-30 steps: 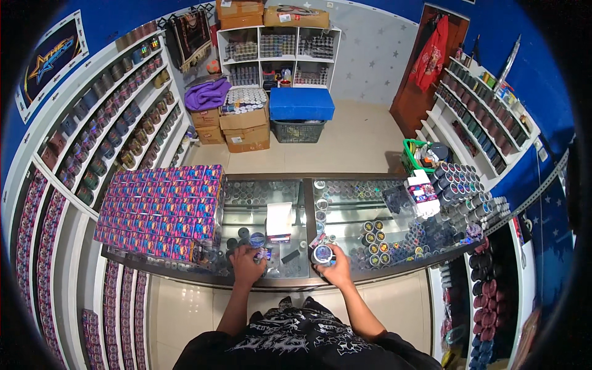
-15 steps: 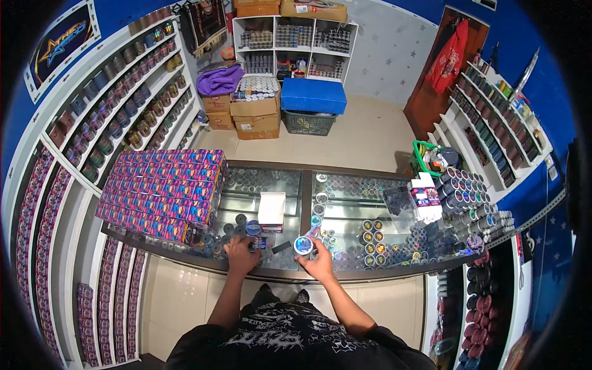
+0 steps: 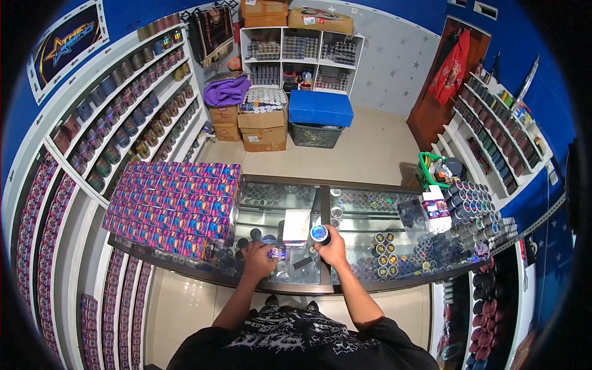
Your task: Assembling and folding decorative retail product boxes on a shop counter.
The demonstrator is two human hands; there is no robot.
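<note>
In my right hand (image 3: 333, 250) is a round spool (image 3: 319, 234) with a blue label on its upper face. My fingers and thumb wrap its side, and it is held up over the glass counter, just right of an upright white box (image 3: 296, 227). My left hand (image 3: 259, 260) rests low over the counter with curled fingers; what they close on is hidden. Beside its fingertips lies a small purple-and-blue printed piece (image 3: 279, 253). Several dark round spools (image 3: 255, 234) stand just beyond that hand. A black bar-shaped piece (image 3: 303, 263) lies on the glass between my hands.
A large block of stacked colourful printed boxes (image 3: 172, 206) covers the counter's left end. Gold-labelled spools (image 3: 382, 259) stand right of my right hand. Farther right are stacked spools (image 3: 465, 197) and a green basket (image 3: 427, 169). The counter's dark front edge (image 3: 308, 288) runs before me.
My right hand has carried the spool forward, up beside the white box. The left hand stays at about the same spot on the counter. The whole view has shifted slightly.
</note>
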